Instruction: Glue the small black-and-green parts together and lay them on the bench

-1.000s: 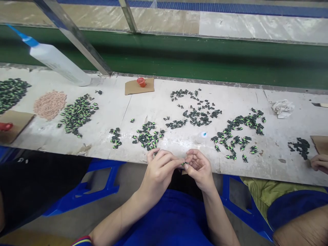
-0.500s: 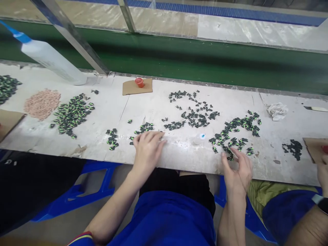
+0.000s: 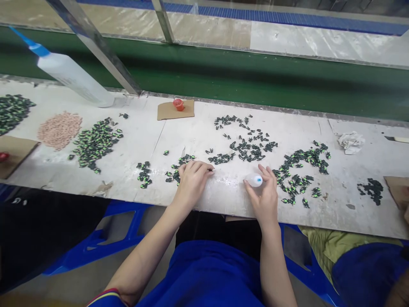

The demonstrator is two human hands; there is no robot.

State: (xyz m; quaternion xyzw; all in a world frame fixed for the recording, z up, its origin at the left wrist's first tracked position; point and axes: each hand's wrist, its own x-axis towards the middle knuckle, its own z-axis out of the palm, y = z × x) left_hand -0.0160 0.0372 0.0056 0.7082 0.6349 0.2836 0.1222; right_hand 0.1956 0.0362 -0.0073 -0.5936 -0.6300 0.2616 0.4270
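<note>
My left hand [image 3: 194, 181] rests over the worktable with its fingertips pinched on a small dark piece, of which only a tip shows. Beside and partly under that hand lies a small cluster of black-and-green pieces [image 3: 174, 175]. My right hand [image 3: 266, 194] has thumb and fingers closed around a small white bottle [image 3: 254, 180] with a blue tip, which points up towards me. Just right of this hand spreads a larger group of black-and-green pieces [image 3: 295, 183]. Ahead of both hands are scattered small black forked pieces [image 3: 251, 149].
On the left stand a big white squeeze bottle [image 3: 76, 81], a pink heap [image 3: 60, 130] and a black-and-green heap [image 3: 96, 143]. A red cup [image 3: 178, 105] sits on cardboard [image 3: 166, 111]. Crumpled tissue [image 3: 351, 142] lies right. A green-sided ledge [image 3: 223, 72] runs behind the table. People sit on both sides.
My right hand has moved left from the black-and-green pieces and taken hold of the small white bottle. My left hand has stayed nearly in place. The whole view has shifted slightly.
</note>
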